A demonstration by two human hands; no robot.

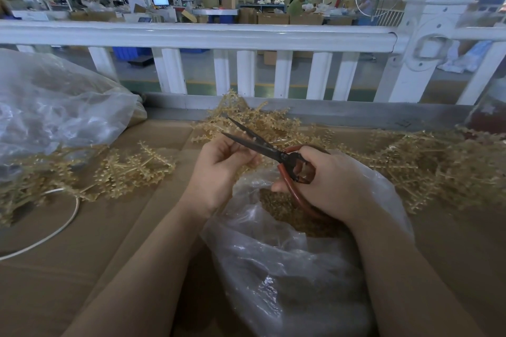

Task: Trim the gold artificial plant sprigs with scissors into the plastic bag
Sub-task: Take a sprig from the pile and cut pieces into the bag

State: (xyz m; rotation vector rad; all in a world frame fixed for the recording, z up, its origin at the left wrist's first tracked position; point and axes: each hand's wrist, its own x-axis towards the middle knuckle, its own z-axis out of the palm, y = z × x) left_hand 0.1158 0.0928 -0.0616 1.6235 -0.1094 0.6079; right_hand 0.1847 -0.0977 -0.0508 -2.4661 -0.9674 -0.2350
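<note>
Red-handled scissors (273, 150), no readable markings

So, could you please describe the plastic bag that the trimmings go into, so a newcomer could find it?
Start at the cardboard-covered table. The bag lies nearest the person, under the right hand. Unlike the bigger bag at far left, it gapes open over gold clippings.

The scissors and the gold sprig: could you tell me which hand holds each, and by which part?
The right hand grips the scissors by their red handle loops, blades open. The left hand pinches a gold sprig near its stem.
</note>
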